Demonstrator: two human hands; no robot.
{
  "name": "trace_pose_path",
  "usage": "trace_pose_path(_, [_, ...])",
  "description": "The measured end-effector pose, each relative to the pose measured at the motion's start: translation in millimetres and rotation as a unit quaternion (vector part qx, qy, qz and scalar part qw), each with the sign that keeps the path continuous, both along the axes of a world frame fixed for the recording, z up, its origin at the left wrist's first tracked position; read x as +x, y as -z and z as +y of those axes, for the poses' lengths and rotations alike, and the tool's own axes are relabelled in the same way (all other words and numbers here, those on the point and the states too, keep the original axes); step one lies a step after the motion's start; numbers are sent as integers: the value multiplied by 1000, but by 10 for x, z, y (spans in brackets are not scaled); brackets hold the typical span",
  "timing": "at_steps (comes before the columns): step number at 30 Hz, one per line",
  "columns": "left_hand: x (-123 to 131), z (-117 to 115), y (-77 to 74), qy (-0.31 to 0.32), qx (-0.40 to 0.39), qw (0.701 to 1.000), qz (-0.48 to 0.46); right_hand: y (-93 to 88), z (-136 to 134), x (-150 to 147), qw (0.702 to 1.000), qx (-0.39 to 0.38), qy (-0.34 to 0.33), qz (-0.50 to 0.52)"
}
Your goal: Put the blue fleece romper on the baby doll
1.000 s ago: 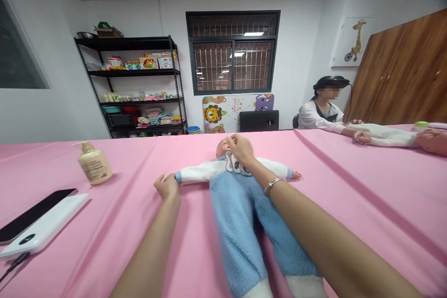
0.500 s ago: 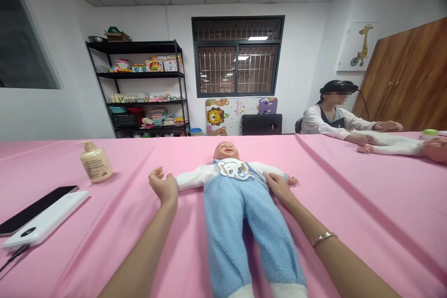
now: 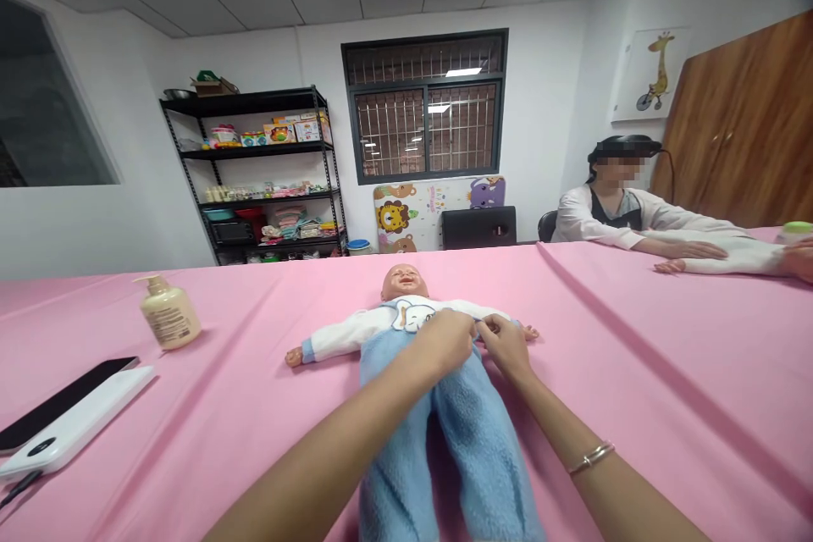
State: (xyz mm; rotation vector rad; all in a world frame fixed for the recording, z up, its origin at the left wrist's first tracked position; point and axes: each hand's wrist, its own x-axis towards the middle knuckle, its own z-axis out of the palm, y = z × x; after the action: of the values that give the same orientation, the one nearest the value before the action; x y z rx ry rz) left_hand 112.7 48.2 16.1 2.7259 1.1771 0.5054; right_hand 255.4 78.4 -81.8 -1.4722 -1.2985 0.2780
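Note:
A baby doll (image 3: 405, 281) lies face up on the pink cloth, arms spread, in light blue fleece overalls (image 3: 406, 432) with a white elephant on the bib and white sleeves. My left hand (image 3: 452, 337) reaches across the doll's chest, its fingers curled at the right edge of the bib and covering part of the elephant. Right beside it, my right hand (image 3: 505, 343), with a silver bracelet on the wrist, pinches the clothing at the same edge. The fingertips of both hands nearly meet there; the exact bit of cloth between them is too small to tell.
On the left of the pink table cloth (image 3: 241, 406) stand a pump bottle (image 3: 168, 313), a black phone (image 3: 67, 398) and a white power bank (image 3: 80, 428) with a cable. At the far right a person (image 3: 616, 203) touches another doll (image 3: 737, 254).
My left hand has moved right from the doll's hand on the left side to the bib's edge, uncovering that doll hand. My right hand has stayed nearly in place. The view has tilted slightly.

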Motion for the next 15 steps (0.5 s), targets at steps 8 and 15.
trace_pose_path(8, [131, 378, 241, -93, 38, 994, 52, -127, -76, 26, 994, 46, 39, -95])
trace_pose_path(15, [-147, 249, 341, -114, 69, 987, 85, -57, 267, 432, 922, -259, 20, -287])
